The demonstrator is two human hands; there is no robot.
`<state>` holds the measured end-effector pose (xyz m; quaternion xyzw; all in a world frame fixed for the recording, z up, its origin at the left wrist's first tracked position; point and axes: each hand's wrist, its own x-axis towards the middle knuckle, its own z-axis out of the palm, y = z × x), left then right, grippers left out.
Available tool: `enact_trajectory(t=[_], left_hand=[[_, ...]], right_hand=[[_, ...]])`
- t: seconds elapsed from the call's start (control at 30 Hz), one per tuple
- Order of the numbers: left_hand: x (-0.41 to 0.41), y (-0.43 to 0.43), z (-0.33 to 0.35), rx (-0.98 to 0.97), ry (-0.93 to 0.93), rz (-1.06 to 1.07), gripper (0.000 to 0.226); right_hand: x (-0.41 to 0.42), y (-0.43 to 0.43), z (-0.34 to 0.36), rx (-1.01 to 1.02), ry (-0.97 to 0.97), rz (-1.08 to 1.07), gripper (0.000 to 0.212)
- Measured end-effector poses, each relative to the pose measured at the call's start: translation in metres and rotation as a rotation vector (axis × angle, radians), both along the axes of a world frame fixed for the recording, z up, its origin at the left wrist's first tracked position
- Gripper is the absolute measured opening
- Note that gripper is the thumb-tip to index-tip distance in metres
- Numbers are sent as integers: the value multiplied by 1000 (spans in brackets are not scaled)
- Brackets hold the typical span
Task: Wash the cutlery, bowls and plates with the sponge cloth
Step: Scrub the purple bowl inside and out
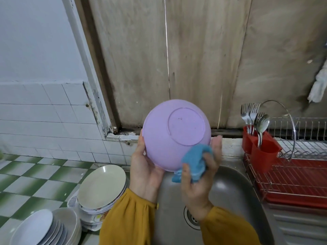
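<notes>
A lilac plastic bowl point(175, 133) is held up over the steel sink point(230, 190), its underside and round foot ring facing me. My left hand point(145, 167) grips the bowl's lower left rim. My right hand point(200, 175) holds a bunched blue sponge cloth point(194, 161) and presses it against the bowl's lower right side. Forks and a spoon point(254, 119) stand in a red cutlery holder point(261, 151) at the right.
Stacks of plates and bowls point(100, 190) and white plates point(40, 228) sit on the green-checked counter point(26, 181) at the lower left. A wire dish rack on a red tray point(297, 181) stands right of the sink. The sink drain point(192, 219) lies under my right wrist.
</notes>
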<state>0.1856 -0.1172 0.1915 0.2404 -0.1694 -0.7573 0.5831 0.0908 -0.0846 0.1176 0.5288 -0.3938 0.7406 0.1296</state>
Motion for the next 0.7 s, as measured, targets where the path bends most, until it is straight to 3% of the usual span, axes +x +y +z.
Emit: enact_trajectory(t=[0.07, 0.13, 0.17, 0.23, 0.3, 0.4, 0.5, 0.6, 0.7], left_hand=[[1, 1, -1, 14, 53, -27, 49], [5, 3, -2, 1, 24, -12, 52], [8, 4, -3, -18, -17, 7, 48], [11, 7, -2, -121, -103, 54, 40], [14, 13, 0, -259, -217, 149, 39], [15, 25, 4, -432, -426, 285, 37], [12, 37, 9, -607, -553, 348, 18], [15, 40, 12, -618, -575, 414, 25], [19, 43, 10, -606, -591, 411, 28]], right_hand=[[6, 5, 19, 53, -492, 225, 43], [-5, 1, 40, 105, -903, 316, 23], [-19, -4, 47, 171, -1037, 337, 10], [-45, -12, 66, 327, -1161, 414, 9], [-63, -15, 81, 450, -1096, 454, 13], [-73, -9, 100, 587, -826, 394, 18], [-65, 1, 112, 531, -601, 362, 23], [-48, 9, 110, 480, -392, 362, 14], [-51, 3, 107, 548, -504, 421, 10]])
